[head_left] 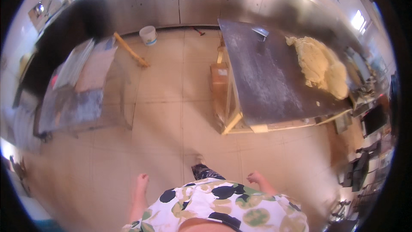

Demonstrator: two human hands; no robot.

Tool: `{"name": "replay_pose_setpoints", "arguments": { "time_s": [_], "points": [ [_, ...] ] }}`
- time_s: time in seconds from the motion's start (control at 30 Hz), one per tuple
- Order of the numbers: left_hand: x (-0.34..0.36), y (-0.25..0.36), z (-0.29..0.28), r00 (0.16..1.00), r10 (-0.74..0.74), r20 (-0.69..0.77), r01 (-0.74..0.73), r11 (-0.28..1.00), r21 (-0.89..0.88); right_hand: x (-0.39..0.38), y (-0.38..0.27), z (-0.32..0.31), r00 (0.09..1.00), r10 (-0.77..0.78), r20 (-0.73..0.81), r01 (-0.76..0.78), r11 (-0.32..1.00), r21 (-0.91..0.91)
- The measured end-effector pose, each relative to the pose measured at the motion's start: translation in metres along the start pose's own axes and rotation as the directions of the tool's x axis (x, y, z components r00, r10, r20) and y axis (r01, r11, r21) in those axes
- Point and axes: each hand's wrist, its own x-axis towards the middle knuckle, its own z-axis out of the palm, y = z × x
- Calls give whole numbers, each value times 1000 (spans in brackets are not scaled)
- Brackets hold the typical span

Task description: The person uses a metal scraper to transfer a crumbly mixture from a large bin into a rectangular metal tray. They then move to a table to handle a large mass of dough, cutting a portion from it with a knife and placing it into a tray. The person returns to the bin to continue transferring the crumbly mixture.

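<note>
My left hand (pixel 143 179) hangs at my left side over the tiled floor, its fingers curled in and nothing visible in them. At my right side my right hand (pixel 256 178) is loosely closed too, with nothing visible in it. Neither hand touches anything. Ahead on the right stands a dark-topped table (pixel 266 77), the thing nearest my right hand. A large pale yellow mass of dough (pixel 317 62) lies on its right part, with a small scrap (pixel 318 103) near the front edge. Towards the table's far edge is a small flat metallic object (pixel 260 32), kind unclear.
A lower table (pixel 73 111) on the left carries flat boards (pixel 96 68). A wooden pole (pixel 128 48) leans out by it. A white bucket (pixel 148 35) stands before steel cabinets (pixel 189 0). A brown box (pixel 219 86) sits under the right table. Dark equipment (pixel 360 169) lines the right.
</note>
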Motion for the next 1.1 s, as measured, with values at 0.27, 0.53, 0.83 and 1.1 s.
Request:
{"name": "replay_pose_setpoints", "arguments": {
  "time_s": [0.27, 0.53, 0.83, 1.1],
  "points": [
    [143, 187, -20, 968, -99, 230, 51, 977, 206, 86, -399, -214, 836, -490, -245, 506, 862, 2],
    [391, 262, -92, 964, -190, 183, 125, 940, 317, 157, -658, -373, 780, -535, -325, 494, 845, -206],
    [707, 568, -127, 991, -41, 130, 10, 972, 233, 236, -810, -502, 883, -358, -305, 377, 926, 6],
    [968, 815, 2, 953, 196, 232, -243, 950, 195, 362, -854, -683, 744, -148, -652, 465, 815, 345]
  ]
}}
